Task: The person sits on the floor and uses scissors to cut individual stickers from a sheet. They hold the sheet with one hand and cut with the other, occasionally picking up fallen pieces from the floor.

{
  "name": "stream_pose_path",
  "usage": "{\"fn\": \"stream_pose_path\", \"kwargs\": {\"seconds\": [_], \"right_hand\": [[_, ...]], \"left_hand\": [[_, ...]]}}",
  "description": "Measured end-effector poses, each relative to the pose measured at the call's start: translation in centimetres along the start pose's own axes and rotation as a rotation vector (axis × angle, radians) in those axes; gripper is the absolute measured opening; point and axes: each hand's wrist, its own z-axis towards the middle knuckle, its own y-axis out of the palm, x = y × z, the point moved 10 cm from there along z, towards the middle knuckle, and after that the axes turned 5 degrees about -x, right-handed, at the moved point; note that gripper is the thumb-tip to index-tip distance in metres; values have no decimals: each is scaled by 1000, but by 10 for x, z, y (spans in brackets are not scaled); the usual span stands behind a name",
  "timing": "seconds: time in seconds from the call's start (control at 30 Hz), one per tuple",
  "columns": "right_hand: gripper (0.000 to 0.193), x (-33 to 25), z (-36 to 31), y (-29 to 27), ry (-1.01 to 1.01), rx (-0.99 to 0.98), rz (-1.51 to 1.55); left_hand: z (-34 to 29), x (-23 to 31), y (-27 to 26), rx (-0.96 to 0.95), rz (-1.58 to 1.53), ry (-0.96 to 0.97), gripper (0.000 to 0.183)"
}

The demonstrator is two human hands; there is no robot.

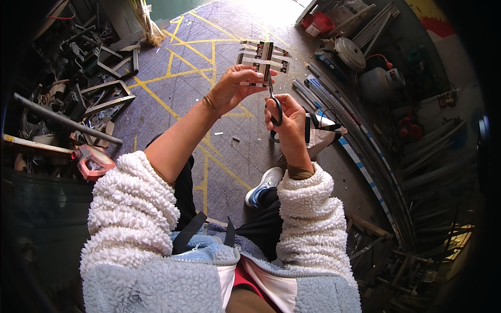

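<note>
My left hand (236, 86) holds up a flat piece of card or packaging (263, 60), dark with pale strips across it, by its lower edge. My right hand (287, 122) grips black-handled scissors (275, 104), whose blades point up into the bottom of the piece. Both hands are raised above the floor in front of me, close together. My sleeves are white fleece.
Scrap metal frames and bars (78, 78) pile up on the left, with a red tool (91, 161) near my left elbow. Long metal strips (360, 151), a gas cylinder (381, 81) and a red tub (319, 23) lie on the right. The grey floor has yellow lines (209, 52).
</note>
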Motion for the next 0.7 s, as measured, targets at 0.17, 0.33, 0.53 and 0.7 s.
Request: {"fn": "stream_pose_path", "kwargs": {"seconds": [0.17, 0.33, 0.53, 0.7], "right_hand": [[23, -2, -1, 1, 5, -8, -6], [25, 0, -1, 0, -5, 6, 10], [28, 3, -2, 0, -11, 13, 2], [30, 2, -3, 1, -29, 33, 23]], "left_hand": [[2, -2, -4, 20, -12, 7, 16], [1, -2, -3, 34, -11, 12, 17], [2, -5, -2, 31, -52, 22, 17], [3, -10, -4, 16, -69, 3, 23]]}}
